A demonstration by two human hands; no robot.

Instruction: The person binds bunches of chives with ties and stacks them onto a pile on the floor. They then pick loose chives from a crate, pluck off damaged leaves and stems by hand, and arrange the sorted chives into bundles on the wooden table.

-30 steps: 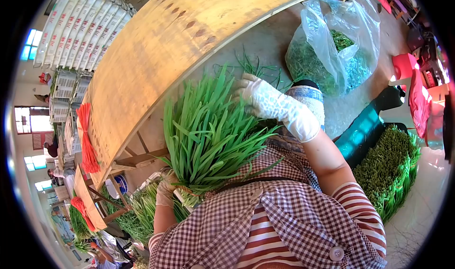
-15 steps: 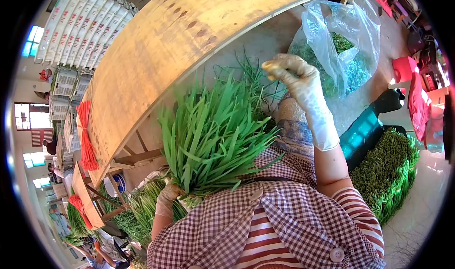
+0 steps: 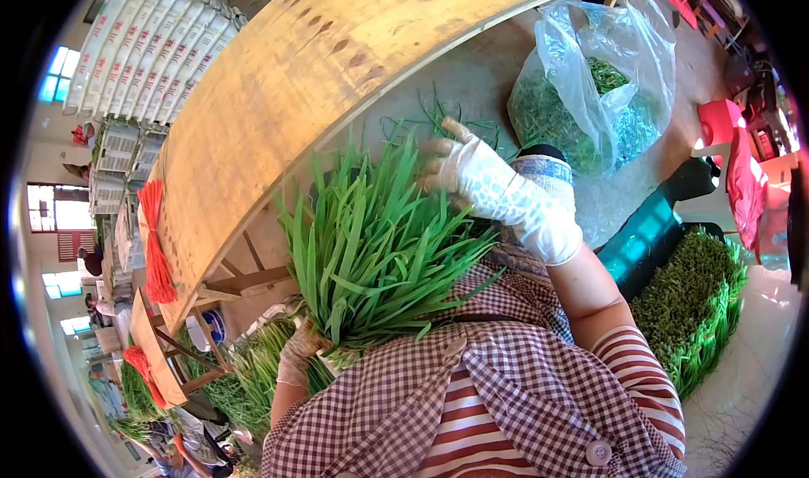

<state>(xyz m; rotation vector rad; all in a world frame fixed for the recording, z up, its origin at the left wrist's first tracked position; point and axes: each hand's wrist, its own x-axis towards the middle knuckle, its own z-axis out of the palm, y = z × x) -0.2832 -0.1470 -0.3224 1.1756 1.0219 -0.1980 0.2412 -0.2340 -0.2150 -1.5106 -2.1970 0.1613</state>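
My gloved left hand (image 3: pixel 302 345) is wrapped round the base of a thick bunch of garlic chives (image 3: pixel 371 250), its long flat green leaves fanning upward in front of my checked apron. My right hand (image 3: pixel 480 173), in a white glove, is at the right side of the leaf tips with its fingers apart; some fingertips are partly hidden and I see nothing held in them. Loose green leaves (image 3: pixel 438 114) lie on the floor just beyond the bunch.
A wooden table (image 3: pixel 278 73) curves across the front, with red ties (image 3: pixel 153 242) on it. A clear plastic bag (image 3: pixel 590 90) of green scraps stands beyond my right hand. More chives (image 3: pixel 687 309) are stacked at right. White boxes (image 3: pixel 152 48) are piled far left.
My right hand has moved down and left from above the floor to the leaf tips, and its fingers have spread from a pinch. The left hand keeps its hold, nearly still.
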